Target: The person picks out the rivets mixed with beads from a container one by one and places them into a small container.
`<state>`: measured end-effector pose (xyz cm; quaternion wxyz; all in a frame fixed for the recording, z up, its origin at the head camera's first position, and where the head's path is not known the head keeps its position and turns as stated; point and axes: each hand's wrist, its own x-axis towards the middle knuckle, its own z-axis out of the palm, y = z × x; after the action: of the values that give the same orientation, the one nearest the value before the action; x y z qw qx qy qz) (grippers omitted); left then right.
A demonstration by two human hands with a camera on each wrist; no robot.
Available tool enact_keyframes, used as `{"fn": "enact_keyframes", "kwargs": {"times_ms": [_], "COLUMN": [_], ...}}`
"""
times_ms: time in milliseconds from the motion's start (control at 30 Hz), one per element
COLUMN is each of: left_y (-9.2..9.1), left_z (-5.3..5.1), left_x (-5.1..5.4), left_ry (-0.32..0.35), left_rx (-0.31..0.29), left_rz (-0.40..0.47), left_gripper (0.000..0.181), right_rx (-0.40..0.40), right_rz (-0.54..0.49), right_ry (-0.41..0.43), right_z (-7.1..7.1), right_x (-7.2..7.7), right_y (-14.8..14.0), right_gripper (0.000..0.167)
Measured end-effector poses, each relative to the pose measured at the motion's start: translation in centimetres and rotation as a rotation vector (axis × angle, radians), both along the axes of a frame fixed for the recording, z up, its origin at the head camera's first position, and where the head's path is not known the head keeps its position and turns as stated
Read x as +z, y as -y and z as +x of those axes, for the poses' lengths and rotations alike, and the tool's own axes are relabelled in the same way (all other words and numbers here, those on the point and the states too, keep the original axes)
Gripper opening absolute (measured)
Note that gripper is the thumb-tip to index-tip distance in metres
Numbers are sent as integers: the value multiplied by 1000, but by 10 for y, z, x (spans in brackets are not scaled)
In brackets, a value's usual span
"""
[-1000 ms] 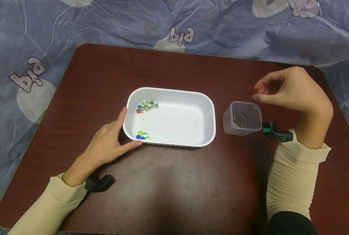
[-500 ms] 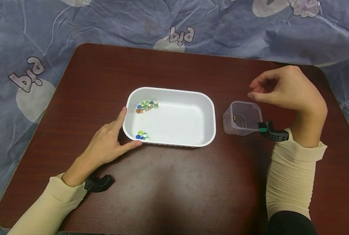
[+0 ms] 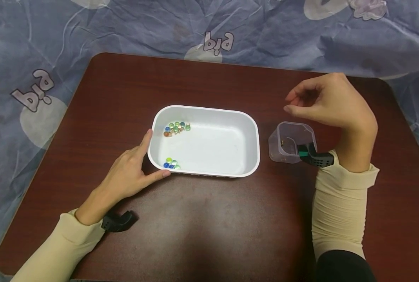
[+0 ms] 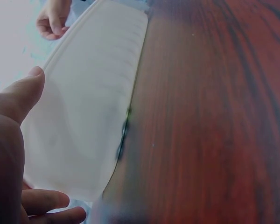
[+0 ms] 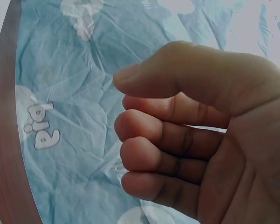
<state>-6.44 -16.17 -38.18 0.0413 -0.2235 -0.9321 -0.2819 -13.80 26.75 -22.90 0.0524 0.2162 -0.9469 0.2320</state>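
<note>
My left hand (image 3: pixel 127 171) rests on the left end of a white plastic tray (image 3: pixel 209 149). Its thumb lies along the front rim and its fingers along the left side. Glass marbles in green, blue and orange, mixed with small gold pieces (image 3: pixel 176 131), sit at the tray's back left. More marbles (image 3: pixel 170 163) gather at its front left corner. A clear plastic cup (image 3: pixel 274 147) stands right of the tray, with a small gold piece (image 3: pixel 282 142) inside. Raised above and behind it, my right hand (image 3: pixel 332 102) has loosely curled fingers; nothing shows between thumb and fingertips (image 5: pixel 139 127).
Everything stands on a dark reddish-brown table (image 3: pixel 181 219) with rounded corners. Behind and beside it hangs a wrinkled blue printed cloth (image 3: pixel 142 27). Black wrist cameras (image 3: pixel 315 156) sit under both wrists, and the right one partly covers the cup.
My right hand has moved left, and slightly up in the head view, from beside the clear cup to over its far side. The left hand, tray and marbles stay put.
</note>
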Motion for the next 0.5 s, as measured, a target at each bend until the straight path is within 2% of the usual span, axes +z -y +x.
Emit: {"fn": "enact_keyframes", "kwargs": {"times_ms": [200, 500], "left_y": [0, 0], "left_z": [0, 0], "left_x": [0, 0], "left_ry": [7, 2], "left_rx": [4, 5], "left_rz": [8, 7], "left_gripper": [110, 111], "right_rx": [44, 60], "right_rz": [-11, 4], "right_ry": [-11, 7], "right_z": [-5, -10], "right_x": [1, 0], "right_y": [13, 29], "right_gripper": [4, 5]}}
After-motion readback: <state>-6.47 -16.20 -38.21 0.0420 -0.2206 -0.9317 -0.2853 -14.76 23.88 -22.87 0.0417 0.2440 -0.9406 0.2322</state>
